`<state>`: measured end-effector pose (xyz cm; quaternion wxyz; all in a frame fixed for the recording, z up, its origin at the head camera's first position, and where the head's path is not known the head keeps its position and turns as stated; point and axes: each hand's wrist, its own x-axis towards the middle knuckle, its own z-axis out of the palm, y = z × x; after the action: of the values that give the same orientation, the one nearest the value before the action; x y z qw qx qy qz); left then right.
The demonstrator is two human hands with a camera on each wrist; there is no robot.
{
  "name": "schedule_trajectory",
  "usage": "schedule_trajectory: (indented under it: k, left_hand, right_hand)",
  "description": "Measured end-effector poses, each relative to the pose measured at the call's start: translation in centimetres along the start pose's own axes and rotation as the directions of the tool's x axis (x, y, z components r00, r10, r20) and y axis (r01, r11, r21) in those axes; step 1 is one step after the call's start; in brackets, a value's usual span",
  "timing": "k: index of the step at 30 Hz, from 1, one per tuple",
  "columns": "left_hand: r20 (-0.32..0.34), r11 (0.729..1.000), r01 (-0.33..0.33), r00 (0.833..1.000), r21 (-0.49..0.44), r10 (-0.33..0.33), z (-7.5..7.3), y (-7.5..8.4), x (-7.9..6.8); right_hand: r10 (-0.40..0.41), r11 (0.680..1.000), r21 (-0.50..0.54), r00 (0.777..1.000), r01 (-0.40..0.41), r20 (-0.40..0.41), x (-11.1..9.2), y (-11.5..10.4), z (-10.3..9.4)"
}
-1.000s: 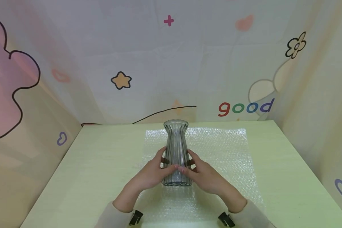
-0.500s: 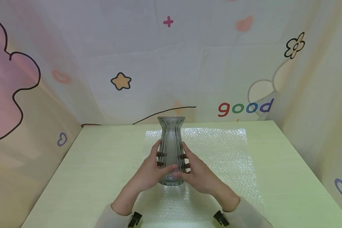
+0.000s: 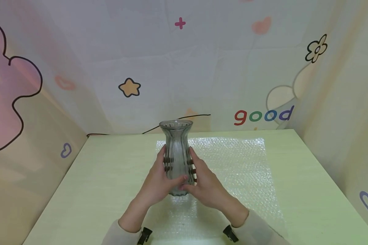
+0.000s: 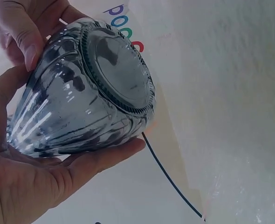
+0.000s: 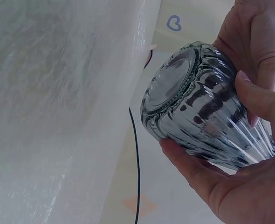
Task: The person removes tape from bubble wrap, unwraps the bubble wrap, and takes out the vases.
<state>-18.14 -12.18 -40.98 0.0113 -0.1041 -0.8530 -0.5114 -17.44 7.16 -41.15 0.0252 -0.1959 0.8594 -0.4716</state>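
A ribbed, clear grey glass vase (image 3: 177, 149) with a flared rim stands nearly upright between both hands in the head view. My left hand (image 3: 157, 182) grips its left side, thumb across the front. From the right, my right hand (image 3: 206, 183) grips it the same way, and the two thumbs nearly meet low on the glass. Both wrist views look up at the round, notched base of the vase (image 4: 121, 67), held off the table. Dark finger shapes show through the glass. Beneath lies a sheet of bubble wrap (image 3: 236, 170).
The pale green table (image 3: 110, 163) extends on both sides of the bubble wrap. A printed cloth backdrop (image 3: 171, 68) rises behind its far edge and along both sides. A black clip (image 3: 145, 234) sits on the left sleeve, another clip (image 3: 230, 233) on the right.
Both hands have shifted the vase left and somewhat up, and its rim has tipped so that the mouth opening shows more. The bubble wrap has stayed in place.
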Motion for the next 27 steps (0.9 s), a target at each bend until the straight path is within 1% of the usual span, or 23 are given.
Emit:
schedule_trajectory:
  k: [2,5,10,14,18,21,27]
  left_hand:
    - [-0.021,1.000,0.003,1.000,0.011,-0.003,-0.1,0.0,0.0]
    - [-0.047,1.000,0.003,0.999,0.009,-0.003,-0.4,0.0,0.0]
    - [-0.084,0.999,-0.034,0.996,-0.008,0.033,-0.9,-0.1,0.1]
    - [-0.115,0.999,-0.046,0.992,0.027,0.049,-1.2,-0.2,0.2]
    - [-0.142,0.997,-0.034,0.989,0.072,0.044,-1.5,-0.2,0.1]
    - [-0.157,0.996,-0.030,0.987,0.080,0.043,-1.8,-0.1,0.1]
    - [-0.168,0.995,-0.032,0.985,0.094,0.048,-2.5,0.0,0.1]
  right_hand:
    - [-0.004,0.999,-0.039,1.000,0.004,-0.015,0.1,-0.2,0.3]
    - [-0.038,0.995,-0.096,0.999,0.034,-0.035,0.3,-0.4,0.6]
    - [-0.095,0.982,-0.171,0.994,0.084,-0.055,0.6,-0.9,1.1]
    - [-0.104,0.974,-0.208,0.993,0.089,-0.061,0.9,-1.1,1.5]
    - [-0.114,0.968,-0.230,0.991,0.097,-0.064,1.2,-1.3,1.8]
    - [-0.130,0.965,-0.237,0.989,0.111,-0.067,1.5,-1.3,2.0]
    - [-0.187,0.959,-0.229,0.981,0.169,-0.059,2.1,-1.4,2.2]
